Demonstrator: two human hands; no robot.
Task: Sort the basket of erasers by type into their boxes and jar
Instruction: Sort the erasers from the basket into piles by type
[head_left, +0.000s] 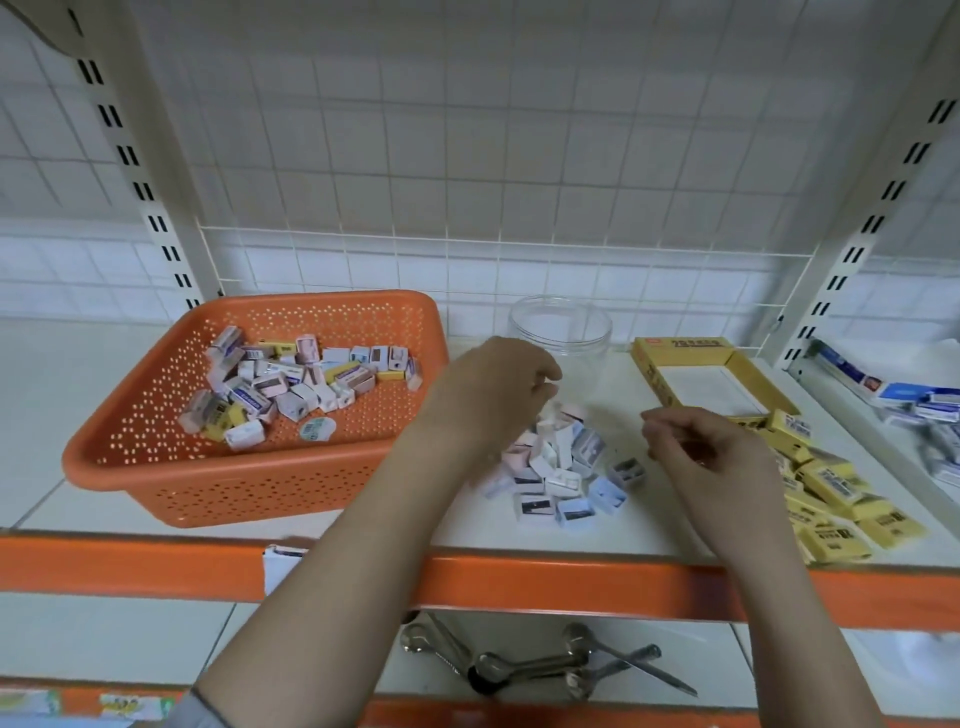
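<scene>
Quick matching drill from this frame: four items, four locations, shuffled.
Items:
1. orange basket
2. clear jar
3. yellow box
4. spoons

Places:
A. lower shelf, under the orange edge
B. far right of the shelf top, open and empty
C. left of the shelf top, holding mixed erasers
D. back centre, behind the left hand

Pairs: 1-C, 2-D, 3-B, 4-A

Place: you stand at retail shop shelving, likely a stationery or general store.
Uprights: slotted cream posts (130, 156) hold your white shelf (363, 525).
Backing: wire grid panel (467, 156).
Edge: orange price rail (571, 582) with a paper label (280, 564).
Stock: boxed goods (914, 400) right; metal spoons (524, 662) on the shelf below you.
</scene>
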